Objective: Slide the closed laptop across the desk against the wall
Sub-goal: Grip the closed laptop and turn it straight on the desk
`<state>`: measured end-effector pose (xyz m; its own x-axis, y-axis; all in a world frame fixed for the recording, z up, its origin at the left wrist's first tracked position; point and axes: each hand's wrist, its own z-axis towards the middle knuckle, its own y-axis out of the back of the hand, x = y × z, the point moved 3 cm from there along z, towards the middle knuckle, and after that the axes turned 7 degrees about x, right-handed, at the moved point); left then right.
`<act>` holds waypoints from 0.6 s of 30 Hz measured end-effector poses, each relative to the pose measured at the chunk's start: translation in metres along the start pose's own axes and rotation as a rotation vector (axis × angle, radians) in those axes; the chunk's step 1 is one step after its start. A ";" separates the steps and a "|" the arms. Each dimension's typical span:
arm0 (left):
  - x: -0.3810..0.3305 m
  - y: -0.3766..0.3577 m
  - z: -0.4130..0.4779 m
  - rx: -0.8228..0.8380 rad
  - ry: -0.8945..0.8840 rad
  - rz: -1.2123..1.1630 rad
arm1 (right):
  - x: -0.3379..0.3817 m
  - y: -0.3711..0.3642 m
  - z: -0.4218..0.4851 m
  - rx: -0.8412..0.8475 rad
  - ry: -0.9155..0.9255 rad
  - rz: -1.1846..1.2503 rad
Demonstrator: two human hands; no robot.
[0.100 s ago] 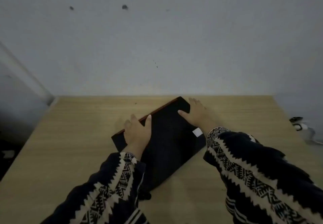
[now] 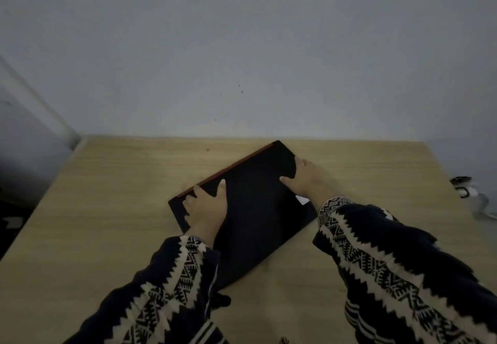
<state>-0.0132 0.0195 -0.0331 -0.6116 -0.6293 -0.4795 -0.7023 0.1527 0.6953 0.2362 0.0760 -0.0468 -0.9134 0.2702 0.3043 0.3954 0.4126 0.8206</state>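
Observation:
A closed black laptop (image 2: 255, 209) with a red far edge lies skewed on the wooden desk (image 2: 107, 209), its far corner almost at the grey wall (image 2: 242, 61). My left hand (image 2: 207, 208) rests flat on the lid near the left corner, fingers spread over the far edge. On the right edge of the lid, my right hand (image 2: 306, 179) presses with the thumb on top and the fingers down the side. A white sticker (image 2: 301, 200) shows by my right wrist. Patterned dark sleeves cover both arms.
A small black and white object (image 2: 465, 187) lies off the desk's right edge. The desk's left edge meets a white pipe or trim (image 2: 40, 107) running down the wall corner. Bare wood lies to the left and right of the laptop.
The laptop's far corner sits slightly closer to the wall, and both hands have moved forward with it.

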 end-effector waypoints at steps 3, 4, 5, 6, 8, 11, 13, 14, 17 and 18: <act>0.013 -0.013 0.002 0.052 0.236 -0.060 | -0.016 -0.018 0.007 0.095 -0.066 0.047; 0.015 -0.016 0.002 0.057 0.282 -0.083 | -0.018 -0.021 0.009 0.111 -0.074 0.053; 0.016 -0.019 0.002 0.054 0.324 -0.101 | -0.020 -0.022 0.012 0.124 -0.077 0.047; 0.018 -0.023 0.004 0.048 0.350 -0.124 | -0.021 -0.024 0.014 0.128 -0.089 0.041; 0.023 -0.029 0.006 0.051 0.396 -0.164 | -0.024 -0.026 0.018 0.121 -0.104 0.030; 0.028 -0.037 0.012 0.051 0.432 -0.211 | -0.029 -0.027 0.026 0.119 -0.105 0.083; 0.031 -0.036 0.013 0.012 0.451 -0.229 | -0.033 -0.024 0.027 0.125 -0.117 0.116; 0.033 -0.036 0.015 -0.001 0.440 -0.257 | -0.035 -0.021 0.029 0.117 -0.122 0.120; 0.037 -0.043 0.014 0.054 0.316 -0.526 | -0.039 -0.016 0.027 0.053 -0.117 0.105; 0.039 -0.046 0.015 0.089 0.302 -0.599 | -0.039 -0.016 0.026 0.030 -0.102 0.112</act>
<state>-0.0103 -0.0002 -0.0920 0.0121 -0.8084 -0.5885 -0.9236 -0.2346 0.3032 0.2683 0.0820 -0.0842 -0.8497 0.4023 0.3408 0.4981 0.4008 0.7689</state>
